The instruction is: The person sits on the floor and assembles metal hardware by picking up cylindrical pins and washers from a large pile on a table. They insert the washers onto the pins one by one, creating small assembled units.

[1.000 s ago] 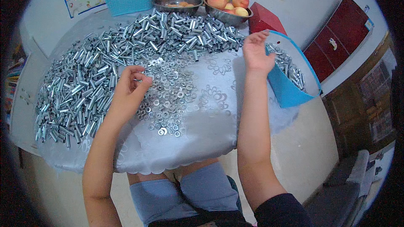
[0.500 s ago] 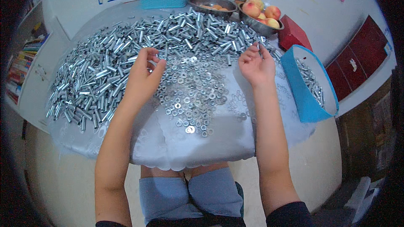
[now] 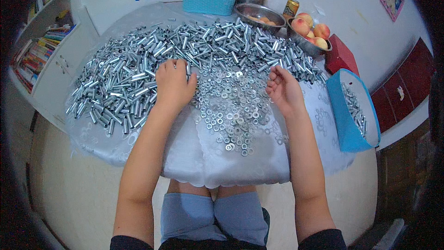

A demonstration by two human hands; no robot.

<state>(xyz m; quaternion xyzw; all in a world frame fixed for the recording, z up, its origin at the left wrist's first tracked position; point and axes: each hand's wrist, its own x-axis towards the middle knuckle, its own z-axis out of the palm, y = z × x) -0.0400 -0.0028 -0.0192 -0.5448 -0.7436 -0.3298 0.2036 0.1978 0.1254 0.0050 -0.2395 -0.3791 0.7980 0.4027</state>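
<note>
My left hand (image 3: 175, 83) is at the near edge of a wide heap of short silver metal tubes (image 3: 138, 67). Its fingers curl down, and one slim metal tube (image 3: 188, 68) stands upright between fingertips and thumb. To the right, my right hand (image 3: 285, 91) hovers palm inward by the heap's edge, fingers bent toward the thumb. Whatever its fingertips hold, if anything, is too small to make out. Loose flat washers and nuts (image 3: 231, 111) spread over the tablecloth (image 3: 182, 155) between my hands.
At right stands a blue bin (image 3: 340, 115) holding more tubes, near a red box (image 3: 341, 54). Along the back are a metal bowl of peaches (image 3: 309, 45), another metal bowl (image 3: 247, 11), a drink can (image 3: 291, 8) and a blue basket (image 3: 208, 1). A bookshelf (image 3: 48, 41) is at left.
The head view has shifted, moving the table right and down in the picture. My left hand has lowered to the tubes and closed more. My right hand has drawn nearer to me, its fingers more curled.
</note>
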